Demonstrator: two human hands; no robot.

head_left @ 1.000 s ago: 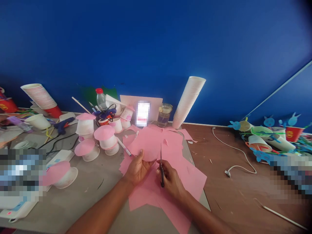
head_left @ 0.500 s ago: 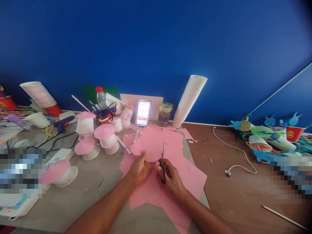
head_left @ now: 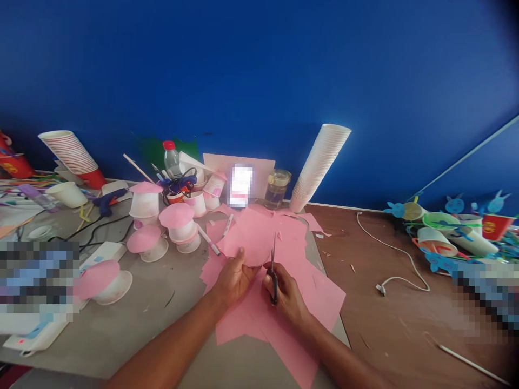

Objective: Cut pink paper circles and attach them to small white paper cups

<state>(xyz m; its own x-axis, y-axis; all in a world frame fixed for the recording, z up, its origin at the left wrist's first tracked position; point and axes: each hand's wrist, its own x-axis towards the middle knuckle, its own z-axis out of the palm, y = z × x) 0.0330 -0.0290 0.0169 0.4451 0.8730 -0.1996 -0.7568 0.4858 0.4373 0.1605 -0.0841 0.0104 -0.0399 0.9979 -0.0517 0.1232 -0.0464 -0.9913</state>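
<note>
My left hand [head_left: 235, 276] is closed on the lower edge of a piece of pink paper [head_left: 253, 237], its thumb on top. The paper's lower right edge is rounded. In my right hand [head_left: 286, 292] is a pair of scissors [head_left: 273, 278] with dark handles, blades pointing away from me along the paper's right edge. Whether the blades are biting into the paper I cannot tell. Beneath both hands lie overlapping pink paper sheets [head_left: 320, 294] with jagged cut edges. A marker [head_left: 208, 240] rests left of the held paper.
Paper cups with pink paper tops [head_left: 178, 221] stand to the left, near a glue gun [head_left: 107, 202] and cables. A tall stack of white cups [head_left: 320, 167] leans beside a glass jar [head_left: 277, 189]. A white cable [head_left: 395, 246] and blue-decorated cups [head_left: 436, 240] lie right.
The view has shifted slightly, moving the background a little to the right. My hands keep nearly the same place, with the paper and scissors still held; the scissors have tilted slightly.
</note>
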